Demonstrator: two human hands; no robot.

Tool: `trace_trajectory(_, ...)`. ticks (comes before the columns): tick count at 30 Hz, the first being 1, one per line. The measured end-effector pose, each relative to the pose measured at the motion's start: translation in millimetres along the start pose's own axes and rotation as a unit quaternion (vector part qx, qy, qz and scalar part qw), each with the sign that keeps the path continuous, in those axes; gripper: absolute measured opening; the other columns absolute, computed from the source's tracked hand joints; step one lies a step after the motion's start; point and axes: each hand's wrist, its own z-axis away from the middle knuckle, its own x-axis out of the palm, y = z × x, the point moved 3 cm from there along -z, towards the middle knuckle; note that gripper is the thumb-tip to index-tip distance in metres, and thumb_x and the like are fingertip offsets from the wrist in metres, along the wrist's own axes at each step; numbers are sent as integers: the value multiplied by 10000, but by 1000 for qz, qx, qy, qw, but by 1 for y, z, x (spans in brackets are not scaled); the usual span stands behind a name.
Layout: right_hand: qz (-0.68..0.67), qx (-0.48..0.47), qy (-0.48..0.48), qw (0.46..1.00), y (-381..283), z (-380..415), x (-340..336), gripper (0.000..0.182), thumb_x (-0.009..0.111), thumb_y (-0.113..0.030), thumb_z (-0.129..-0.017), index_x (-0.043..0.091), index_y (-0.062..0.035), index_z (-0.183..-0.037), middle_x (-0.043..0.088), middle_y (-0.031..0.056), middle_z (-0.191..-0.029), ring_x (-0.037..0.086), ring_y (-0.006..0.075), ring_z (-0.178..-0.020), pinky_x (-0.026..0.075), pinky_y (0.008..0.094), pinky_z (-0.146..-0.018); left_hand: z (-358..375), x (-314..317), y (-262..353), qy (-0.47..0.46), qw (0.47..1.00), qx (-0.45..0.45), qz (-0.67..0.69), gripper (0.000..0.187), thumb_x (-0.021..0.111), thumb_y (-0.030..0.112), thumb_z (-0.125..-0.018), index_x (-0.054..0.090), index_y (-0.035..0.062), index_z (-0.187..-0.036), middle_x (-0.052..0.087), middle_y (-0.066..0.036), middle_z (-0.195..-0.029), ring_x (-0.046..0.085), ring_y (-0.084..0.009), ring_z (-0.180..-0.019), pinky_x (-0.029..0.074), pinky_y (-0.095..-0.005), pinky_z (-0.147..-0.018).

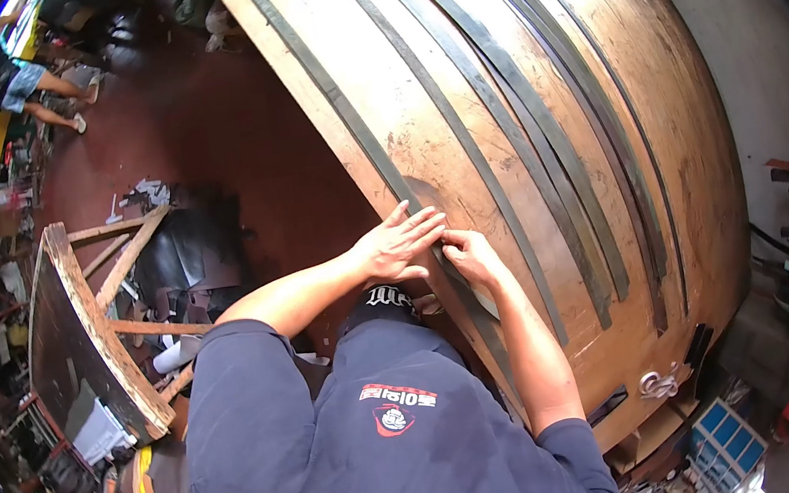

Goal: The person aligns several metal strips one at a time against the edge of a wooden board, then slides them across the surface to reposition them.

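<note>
A long, dark, narrow strip [319,76] is laid lengthwise along the left edge of the wooden bench [700,125]; it is dull grey-black, flat and partly covered by the hands. The left grip [406,242] is laid palm down across it, fingers outstretched and thumb held apart, with the forearm brought in from the left. The right grip [471,259] is set just beside, fingers curled at the strip, its forearm reached up from below; whether anything is clamped by it cannot be told.

To the right, about six other strips [458,125] are spread lengthwise, some overlapped, so the exact count is unclear. One white coil [659,382] is rested near the bench's lower end. Beyond the left edge, one wooden frame [100,322] is stood over the red floor [221,120], and one other person [25,85] is seen at the upper left.
</note>
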Motion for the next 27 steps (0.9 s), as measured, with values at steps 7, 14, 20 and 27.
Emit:
trace_trajectory(7, -10, 37, 17, 999, 4, 1, 4, 357, 508, -69, -882, 656, -40, -1206, 711, 87, -1006, 622, 117, -888, 481, 257, -826, 0, -82, -135, -27, 977, -111, -183, 824, 521, 595, -869, 302, 127, -1510, 225, -118, -1591, 184, -313, -1475, 88, -573, -1179)
trace_trajectory(14, -41, -17, -13, 999, 14, 3, 4, 425, 616, -52, -867, 595, -65, -1291, 672, 119, -1132, 610, 166, -1040, 485, 301, -910, -32, -52, -63, 166, 879, -425, -136, 835, 439, 549, -947, 190, -9, -1516, 89, -204, -1602, 56, -351, -1491, 31, -596, -1164)
trace_trajectory(20, -82, -101, -84, 988, 41, 21, 1, 736, 702, 8, -810, 384, -105, -1464, 612, 187, -1219, 601, 204, -1101, 487, 338, -953, -44, -8, -35, 272, 821, -485, -128, 791, 513, 501, -918, 281, 16, -1498, 160, -157, -1603, 108, -306, -1491, 25, -572, -1177)
trace_trajectory(27, 23, -78, -83, 993, 51, 65, -6, 606, 663, -25, -864, 456, -113, -1426, 665, 106, -1094, 605, 155, -986, 488, 302, -896, -44, -11, -33, 271, 807, -501, -154, 747, 506, 502, -925, 310, 65, -1499, 173, -125, -1604, 127, -265, -1491, 44, -531, -1191)
